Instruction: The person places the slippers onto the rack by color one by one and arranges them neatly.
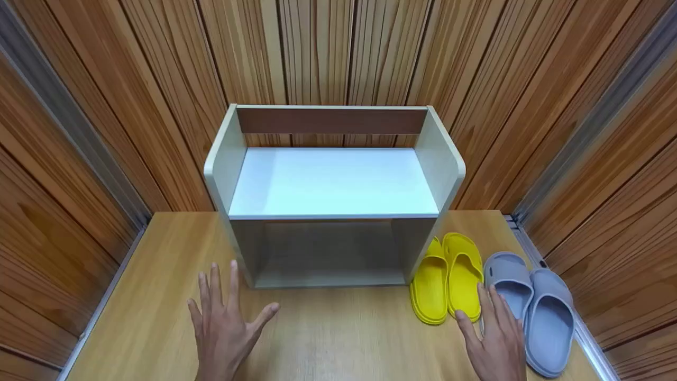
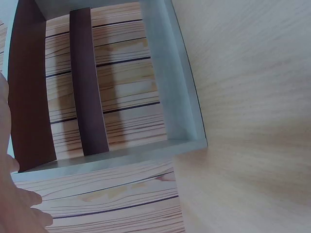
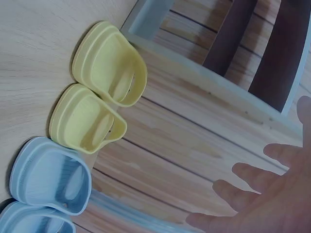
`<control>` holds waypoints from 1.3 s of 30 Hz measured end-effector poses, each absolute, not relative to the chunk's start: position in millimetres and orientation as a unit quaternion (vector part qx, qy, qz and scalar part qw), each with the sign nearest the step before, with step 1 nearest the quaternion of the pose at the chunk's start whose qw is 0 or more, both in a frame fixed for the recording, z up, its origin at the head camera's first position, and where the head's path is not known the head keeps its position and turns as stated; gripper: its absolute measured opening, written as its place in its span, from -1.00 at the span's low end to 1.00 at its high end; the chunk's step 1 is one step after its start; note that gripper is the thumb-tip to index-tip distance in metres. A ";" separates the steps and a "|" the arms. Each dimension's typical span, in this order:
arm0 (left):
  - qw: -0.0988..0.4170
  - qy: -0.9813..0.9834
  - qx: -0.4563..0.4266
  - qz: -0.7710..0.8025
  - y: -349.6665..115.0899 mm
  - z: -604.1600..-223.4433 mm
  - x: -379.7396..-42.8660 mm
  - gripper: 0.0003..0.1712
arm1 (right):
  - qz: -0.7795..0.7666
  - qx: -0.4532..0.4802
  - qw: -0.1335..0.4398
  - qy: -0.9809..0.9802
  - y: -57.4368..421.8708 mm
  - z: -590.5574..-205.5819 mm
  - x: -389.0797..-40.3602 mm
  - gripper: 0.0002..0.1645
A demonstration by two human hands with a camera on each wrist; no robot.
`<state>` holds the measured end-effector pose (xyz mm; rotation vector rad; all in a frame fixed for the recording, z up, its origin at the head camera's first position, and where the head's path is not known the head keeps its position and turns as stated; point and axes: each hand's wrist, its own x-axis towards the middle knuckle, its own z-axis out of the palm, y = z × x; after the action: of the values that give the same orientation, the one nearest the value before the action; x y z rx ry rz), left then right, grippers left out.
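Observation:
My left hand [image 1: 222, 328] is spread above the floor, in front of the lower left of a small two-tier shelf [image 1: 333, 182]. Nothing is in it. To the right, my right hand [image 1: 496, 338] hovers with fingers extended, also holding nothing. In the head view it partly covers a pair of grey slippers [image 1: 550, 323] and sits just below a pair of yellow slippers [image 1: 429, 291]. The right wrist view shows its fingers apart from the yellow slippers [image 3: 107, 68] and the grey pair [image 3: 51, 177]. Spread fingers of the left hand [image 2: 17, 199] appear at the left wrist view's edge.
The shelf stands on a light wood floor [image 1: 328, 333] against a wood-panelled wall [image 1: 317, 47]. More panelled walls rise at left [image 1: 47, 238] and right [image 1: 619, 222]. Metal rails [image 1: 592, 338] run along the floor's sides. Both slipper pairs stand right of the shelf.

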<state>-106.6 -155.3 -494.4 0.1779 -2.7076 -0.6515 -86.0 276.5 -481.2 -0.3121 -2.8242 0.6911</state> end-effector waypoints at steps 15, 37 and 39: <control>0.256 -0.899 0.084 -0.346 -151.2 -493.6 -111.7 0.25 | 0.261 -0.165 0.150 -0.939 313.7 -490.5 -84.9 -0.11; 0.157 -0.854 0.139 -0.477 -160.8 -468.3 -131.7 0.23 | 0.300 -0.306 0.112 -0.897 405.5 -492.7 -92.6 0.09; 0.154 -0.847 0.137 -0.489 -161.6 -465.7 -135.2 0.22 | 0.293 -0.311 0.108 -0.898 409.7 -494.4 -96.0 0.10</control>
<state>-135.2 -161.6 -465.7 0.3941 -2.4289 -1.4021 -96.0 409.7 -494.4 -0.9157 -2.6416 0.8636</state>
